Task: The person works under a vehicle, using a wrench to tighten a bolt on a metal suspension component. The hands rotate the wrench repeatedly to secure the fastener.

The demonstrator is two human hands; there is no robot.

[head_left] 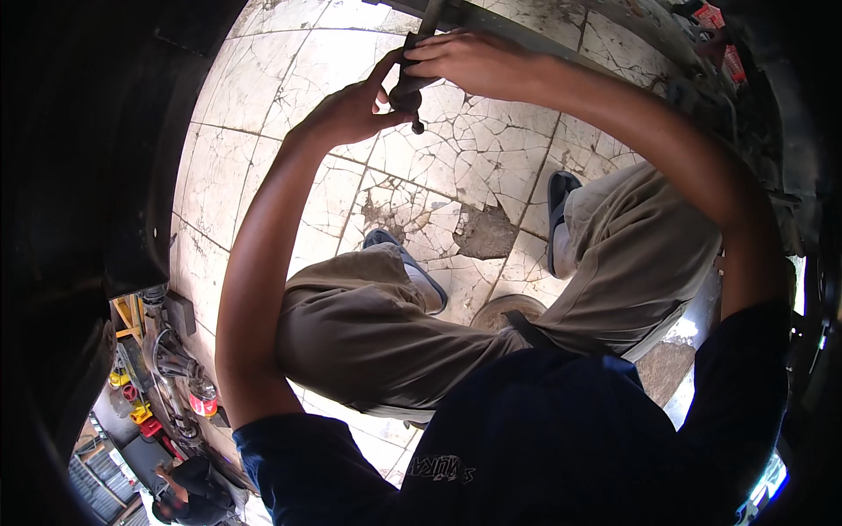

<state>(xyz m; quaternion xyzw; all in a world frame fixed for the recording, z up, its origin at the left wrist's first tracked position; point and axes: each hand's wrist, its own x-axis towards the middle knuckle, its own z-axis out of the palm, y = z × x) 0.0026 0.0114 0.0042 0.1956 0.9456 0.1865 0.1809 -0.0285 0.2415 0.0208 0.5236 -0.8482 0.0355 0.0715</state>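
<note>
A dark metal rod [430, 17] with a wider bellows-like section and a small knobbed end [417, 127] hangs at the top centre, beside a dark metal beam. My left hand [351, 110] curls round the lower part of this piece, thumb and fingers on it, with the knobbed end sticking out just below. My right hand [465, 63] lies across the same piece from the right, its bent fingertips pressed on the wider section. Part of where the fingers meet the metal is hidden.
Cracked white floor tiles [438, 149] lie beneath my sandalled feet and bent legs, with a round seat [504, 309] under me. Dark bodywork [105, 175] fills the left. Tools and bottles [140, 403] stand at lower left, where another person [197, 491] sits. Metal parts line the right.
</note>
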